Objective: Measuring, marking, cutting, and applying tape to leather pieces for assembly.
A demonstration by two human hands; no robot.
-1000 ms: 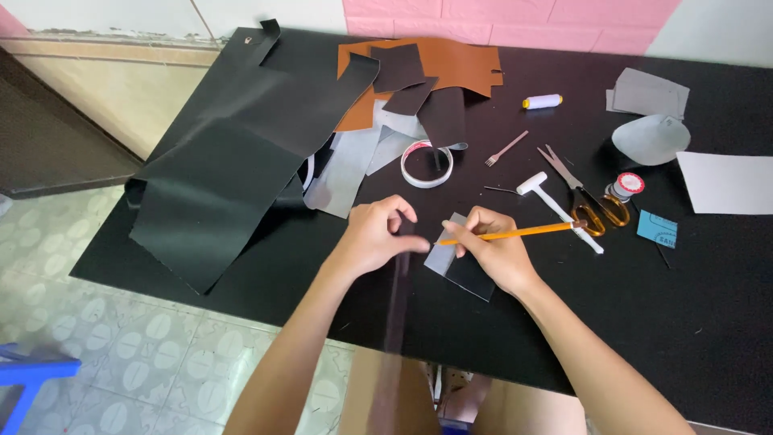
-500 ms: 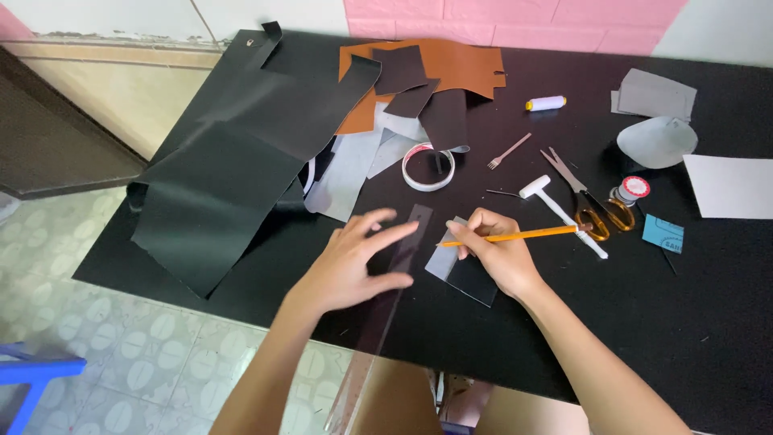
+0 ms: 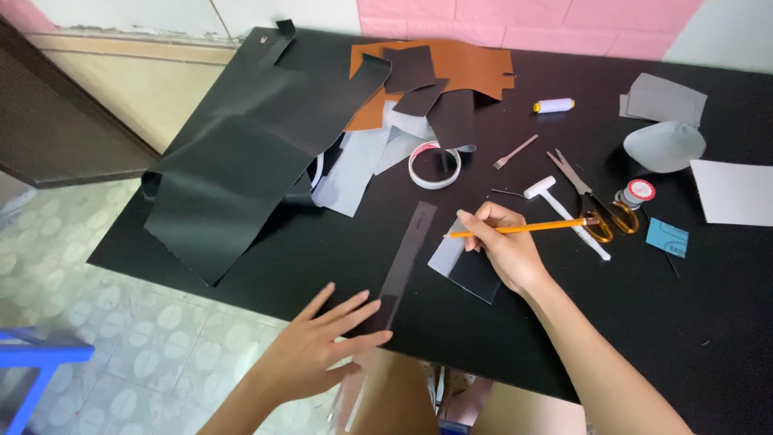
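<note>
Where the black table (image 3: 564, 338) meets its near edge, a long, see-through dark-tinted ruler (image 3: 407, 262) lies slanted, its far end pointing toward the roll of white tape (image 3: 435, 165) and its near end passing out over the table's edge. The left hand (image 3: 322, 350) lies flat with fingers spread wide, the fingertips pressing on the ruler's near part. Just beside the ruler's middle, toward the right edge, sits a small piece of leather (image 3: 471, 270), grey on one part and black on the other. The right hand (image 3: 503, 246) rests on that piece, fingers closed around an orange pencil (image 3: 531, 228) whose tip points at the ruler. Beyond lie a white mallet (image 3: 564, 213), orange-handled scissors (image 3: 596, 205), and black and brown leather sheets (image 3: 241, 161) toward the far left corner.
</note>
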